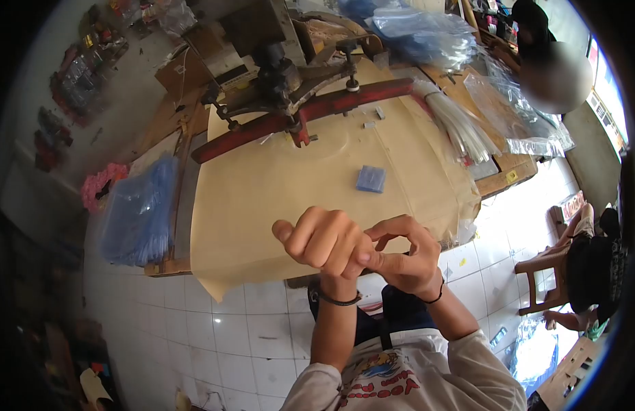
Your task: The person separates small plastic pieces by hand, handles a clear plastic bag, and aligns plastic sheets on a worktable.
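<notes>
My left hand [324, 240] is closed in a fist above the front part of the table, its thumb sticking out to the left. Whatever it might hold is hidden. Against its right side, my right hand [408, 257] has thumb and forefinger pressed together, touching the left hand. Between those fingertips I cannot make out anything. Just beyond the hands, a small stack of bluish clear plastic squares [371, 179] lies on the tan sheet [262, 205] covering the table.
A machine with a red bar [358, 98] spans the table's back. Two small metallic pieces [369, 125] lie near it. Blue plastic sheets [139, 212] hang at the left; clear strips [458, 123] lie right. A person [598, 253] is at the right, beside a stool [542, 277].
</notes>
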Demonstrator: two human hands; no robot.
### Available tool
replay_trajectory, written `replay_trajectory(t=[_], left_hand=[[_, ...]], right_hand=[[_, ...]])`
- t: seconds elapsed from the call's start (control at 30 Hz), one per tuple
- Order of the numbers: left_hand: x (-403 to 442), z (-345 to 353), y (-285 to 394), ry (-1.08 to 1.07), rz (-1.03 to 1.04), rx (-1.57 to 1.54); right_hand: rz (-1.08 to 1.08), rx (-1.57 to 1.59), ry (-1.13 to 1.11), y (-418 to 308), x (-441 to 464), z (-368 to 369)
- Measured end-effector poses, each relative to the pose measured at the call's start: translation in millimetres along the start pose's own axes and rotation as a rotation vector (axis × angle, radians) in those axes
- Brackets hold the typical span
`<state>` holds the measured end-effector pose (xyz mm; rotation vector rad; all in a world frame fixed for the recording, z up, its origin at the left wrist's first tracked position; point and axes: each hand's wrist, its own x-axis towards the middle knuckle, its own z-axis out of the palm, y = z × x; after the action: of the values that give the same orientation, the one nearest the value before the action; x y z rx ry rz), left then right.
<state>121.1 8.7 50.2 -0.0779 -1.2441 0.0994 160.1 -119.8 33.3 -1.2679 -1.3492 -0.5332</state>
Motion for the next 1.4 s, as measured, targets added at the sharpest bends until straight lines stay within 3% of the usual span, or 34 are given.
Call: replay_trajectory(t=[0.07,0.17,0.23,0.27,0.4,0.5,0.53,0.67,0.97,1.17,1.27,1.37,1.4], left_hand=[[-11,-4,27,-0.005,-0.106,0.346],[-28,37,82,0.427,-0.303,1.025],[-12,52,110,0.545,-0.631,1.888],[-6,57,118,0.598,-0.798,2.316],[-2,35,159,0.454,-1.171,2.721],[-22,-5,197,0.023,-1.050,3.044],[-17,-5,198,-0.119,-1.046,3.117],[-17,-20,212,-0.259,-1.132,3.159],[-20,-41,206,-0.375,-1.089,3.222],[-13,-44,197,-0.453,-1.251,3.277],[-14,-54,198,-0.292,-1.275,3.182],[-14,-51,187,0.042,-1.155,3.031],[-14,-49,186,0.042,-1.154,3.054]], right_hand=[[0.029,-0.013,-0.006,17,-9,-9],[0.103,-0.202,0.013,39,2,-39],[0.228,-0.385,-0.008,51,20,-54],[0.349,-0.387,-0.121,60,30,-61],[0.238,-0.487,-0.462,121,59,-42],[0.109,-0.683,-0.644,192,70,-13],[0.065,-0.725,-0.654,201,67,-9],[0.035,-0.735,-0.675,207,66,-1],[0.069,-0.692,-0.650,206,64,13],[0.090,-0.765,-0.697,202,66,18],[0.034,-0.820,-0.711,202,68,20],[-0.047,-0.876,-0.691,201,69,21],[-0.028,-0.872,-0.698,200,70,21]])
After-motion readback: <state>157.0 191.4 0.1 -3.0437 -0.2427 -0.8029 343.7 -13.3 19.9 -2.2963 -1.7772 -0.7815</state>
